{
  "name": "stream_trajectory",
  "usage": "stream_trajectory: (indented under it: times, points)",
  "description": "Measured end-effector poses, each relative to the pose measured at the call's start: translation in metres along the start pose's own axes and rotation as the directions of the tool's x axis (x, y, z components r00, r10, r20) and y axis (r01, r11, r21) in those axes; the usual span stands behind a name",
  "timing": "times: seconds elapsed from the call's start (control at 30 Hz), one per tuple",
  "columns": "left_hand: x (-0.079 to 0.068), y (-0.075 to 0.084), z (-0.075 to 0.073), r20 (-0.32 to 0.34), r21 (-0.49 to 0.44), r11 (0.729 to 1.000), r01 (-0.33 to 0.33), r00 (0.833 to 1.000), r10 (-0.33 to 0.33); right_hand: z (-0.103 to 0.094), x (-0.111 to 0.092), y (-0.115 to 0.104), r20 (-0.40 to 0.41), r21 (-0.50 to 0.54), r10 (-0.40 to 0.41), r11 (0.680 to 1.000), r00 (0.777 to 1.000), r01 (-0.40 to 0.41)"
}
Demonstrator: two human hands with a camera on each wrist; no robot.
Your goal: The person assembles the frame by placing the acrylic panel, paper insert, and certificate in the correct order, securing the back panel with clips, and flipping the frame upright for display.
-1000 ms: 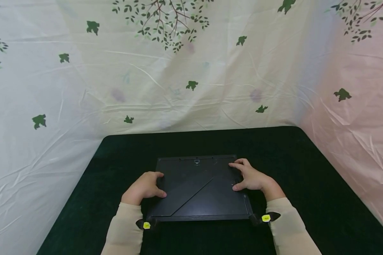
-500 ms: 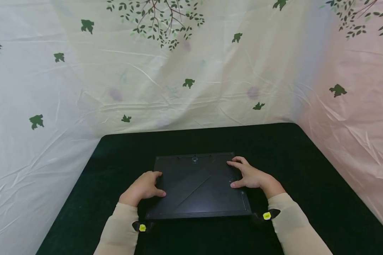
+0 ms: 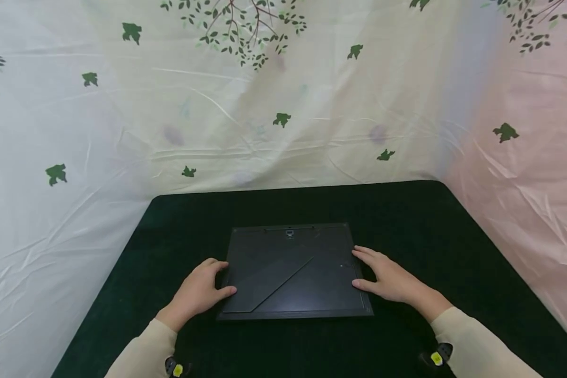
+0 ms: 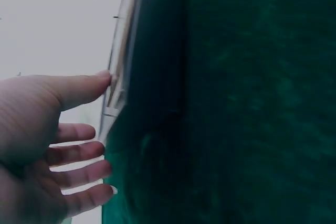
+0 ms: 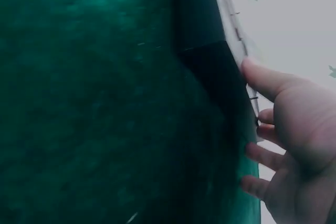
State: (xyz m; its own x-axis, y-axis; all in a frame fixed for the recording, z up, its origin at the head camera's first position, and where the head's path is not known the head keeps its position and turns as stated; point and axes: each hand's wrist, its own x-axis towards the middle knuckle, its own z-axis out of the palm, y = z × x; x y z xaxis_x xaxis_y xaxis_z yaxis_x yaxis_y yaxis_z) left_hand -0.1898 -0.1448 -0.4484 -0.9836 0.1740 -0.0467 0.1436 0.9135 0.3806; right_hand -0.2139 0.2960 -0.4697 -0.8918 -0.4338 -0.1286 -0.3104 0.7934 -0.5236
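A black picture frame point(image 3: 283, 278) lies back side up on the dark green cloth, with a diagonal stand flap and a small metal hanger on its back. At its left edge is my left hand point(image 3: 196, 290), thumb tip at the border and fingers loosely extended. My right hand point(image 3: 394, 275) is at the right edge, thumb and fingers spread along the border. In the left wrist view, the left thumb point(image 4: 84, 87) meets the frame's edge point(image 4: 123, 51). In the right wrist view, the right thumb point(image 5: 262, 77) is against the edge point(image 5: 233, 14). Neither hand grips the frame.
The frame rests on a table covered in dark green cloth point(image 3: 193, 215). Behind and beside the table hang pale curtains point(image 3: 331, 131) printed with leaves and branches. Beige sleeves point(image 3: 146, 349) with dark wrist devices cover both forearms.
Both hands have drawn outward from the frame's back to its side edges, and the forearms have spread apart. The frame itself lies in nearly the same place.
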Motion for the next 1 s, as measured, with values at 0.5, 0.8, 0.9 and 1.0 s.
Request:
stream_trajectory:
  times: [0.5, 0.8, 0.9, 1.0]
  points:
    - [-0.023, 0.004, 0.010, -0.113, -0.019, 0.999, -0.041, 0.993, 0.039, 0.007, -0.010, 0.005, 0.032, 0.075, 0.013, 0.997, 0.999, -0.015]
    - [-0.026, -0.001, 0.014, -0.107, -0.053, 0.995, -0.084, 0.991, 0.078, 0.009, -0.010, 0.005, 0.055, 0.096, 0.021, 0.995, 0.998, -0.026]
    - [-0.027, 0.000, 0.014, -0.107, -0.046, 0.995, -0.088, 0.991, 0.083, 0.008, -0.010, 0.004, 0.061, 0.089, 0.027, 0.995, 0.998, -0.032]
    - [-0.027, 0.001, 0.014, -0.112, -0.034, 0.995, -0.098, 0.989, 0.093, 0.007, -0.010, 0.004, 0.062, 0.085, 0.028, 0.996, 0.998, -0.033]
